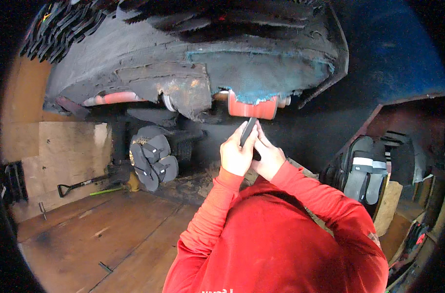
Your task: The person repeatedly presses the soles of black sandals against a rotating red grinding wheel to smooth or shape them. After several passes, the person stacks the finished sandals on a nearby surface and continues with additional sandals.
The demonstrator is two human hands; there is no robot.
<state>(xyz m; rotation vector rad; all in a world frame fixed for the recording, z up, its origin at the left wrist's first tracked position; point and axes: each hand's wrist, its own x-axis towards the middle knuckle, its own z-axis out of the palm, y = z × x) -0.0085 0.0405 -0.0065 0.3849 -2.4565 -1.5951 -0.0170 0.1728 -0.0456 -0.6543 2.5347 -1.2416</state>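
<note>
My left hand [236, 153] and my right hand [268, 155] are closed on a narrow dark grey piece [248, 131], held edge-on in front of an orange roller [252, 111], like a sanding drum. The piece's far tip is at the roller's lower face; whether they touch I cannot tell. The piece's lower part is hidden by my fingers. Above the roller hangs a dusty grey machine housing [134, 58] with a frayed teal cloth flap [261, 68]. A second long red roller [112, 99] shows farther left under the housing.
Grey flip-flops [154, 161] are piled at the left, with more sandals [364, 171] stacked at the right beside a wooden plank [388, 200]. A black-handled tool [86, 184] and a green stick [105, 190] lie by plywood boards [66, 151] at the left, near brown flooring [76, 254].
</note>
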